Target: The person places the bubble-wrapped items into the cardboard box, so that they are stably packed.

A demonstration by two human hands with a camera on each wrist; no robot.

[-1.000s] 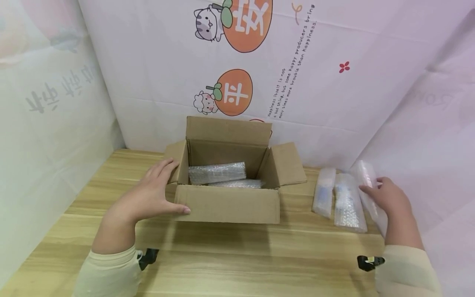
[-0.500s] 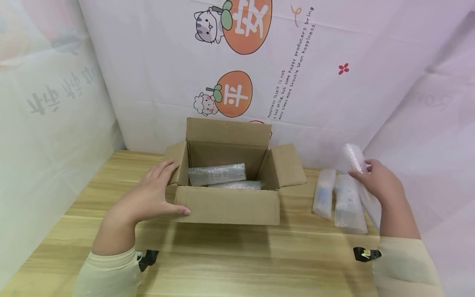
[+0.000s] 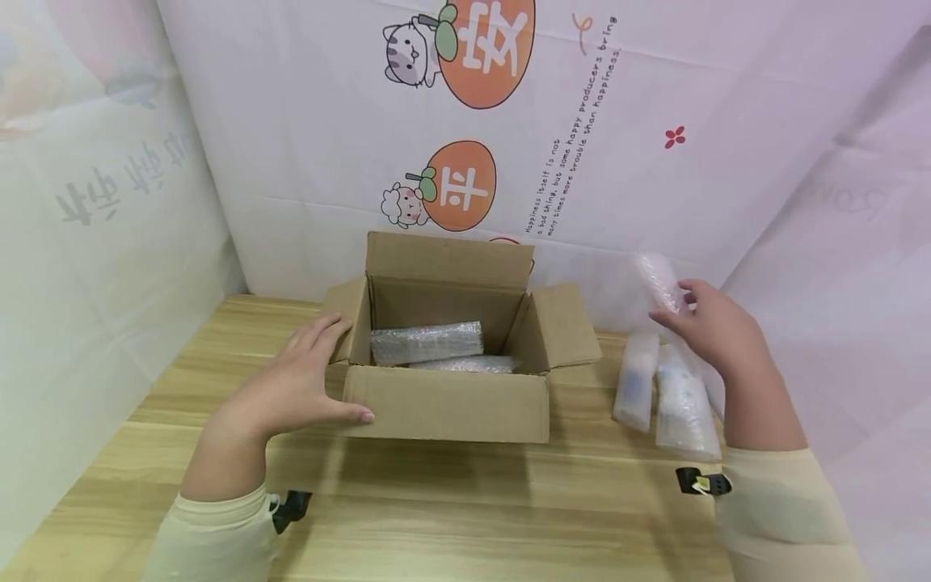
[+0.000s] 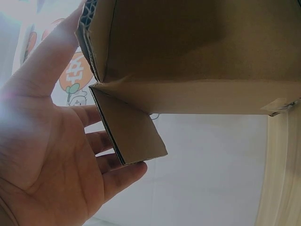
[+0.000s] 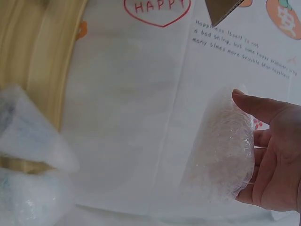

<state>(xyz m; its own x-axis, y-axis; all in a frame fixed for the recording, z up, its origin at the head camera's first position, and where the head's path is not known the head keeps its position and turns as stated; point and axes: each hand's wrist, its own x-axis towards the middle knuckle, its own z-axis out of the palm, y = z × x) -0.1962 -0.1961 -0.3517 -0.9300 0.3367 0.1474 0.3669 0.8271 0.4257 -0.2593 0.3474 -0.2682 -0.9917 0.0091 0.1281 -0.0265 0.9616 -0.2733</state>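
Note:
An opened cardboard box [image 3: 446, 404] stands on the table, two bubble-wrapped packages inside: an upper one [image 3: 427, 343] and a lower one [image 3: 465, 364]. My left hand [image 3: 291, 386] rests spread at the box's left corner, thumb on the front flap and fingers at the left flap [image 4: 129, 129]. At the right, my right hand [image 3: 716, 327] holds a bubble-wrapped roll [image 3: 660, 281] up above the tabletop, thumb on one side and fingers on the other. In the right wrist view the roll [image 5: 221, 150] lies along the fingers; its contents are hidden.
Two more wrapped packages, a narrow one [image 3: 637, 384] and a wider one [image 3: 687, 408], lie on the wooden table [image 3: 436, 517] to the right of the box. Printed white cloth [image 3: 618, 186] hangs behind and at both sides. The box's right flap [image 3: 565, 327] sticks outward.
My right hand has raised the bubble-wrapped roll from beside the other packages and moved it up and to the left. The left hand and the box have stayed in place.

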